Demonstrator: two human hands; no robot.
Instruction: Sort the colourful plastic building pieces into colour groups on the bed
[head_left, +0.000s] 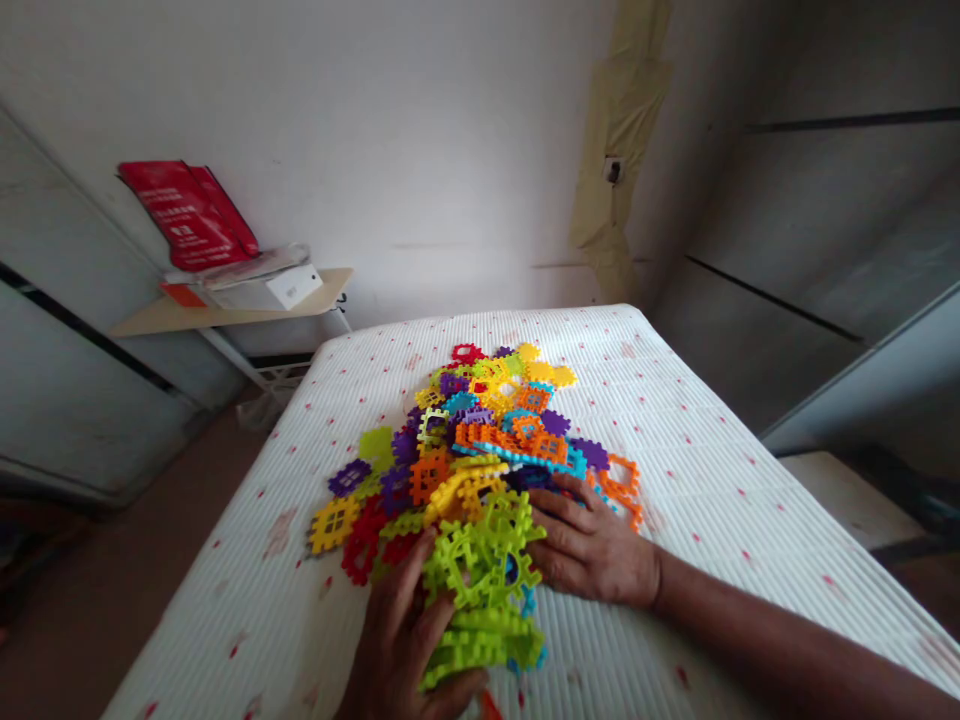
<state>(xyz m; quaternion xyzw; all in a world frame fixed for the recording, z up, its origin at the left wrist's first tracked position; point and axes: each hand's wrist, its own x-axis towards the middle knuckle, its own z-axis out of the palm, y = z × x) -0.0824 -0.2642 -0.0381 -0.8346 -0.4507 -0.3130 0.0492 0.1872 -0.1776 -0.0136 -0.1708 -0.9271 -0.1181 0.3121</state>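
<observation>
A heap of multicoloured plastic waffle-block pieces (480, 430) lies on a white ribbed mattress cover with red specks (675, 480). Nearest me, a bunch of lime-green interlocked pieces (484, 590) stands clear of the heap. My left hand (397, 640) wraps around its left and lower side, with the thumb under it. My right hand (592, 550) lies flat on the cover, its fingers against the green bunch and the heap's near edge. Orange pieces (622, 490) lie just beyond my right hand.
Behind the mattress stands a white wall with a taped patch around a socket. At the far left, a narrow shelf carries a red folder and a white box. Brown floor shows left of the mattress, and a pale surface lies to the right.
</observation>
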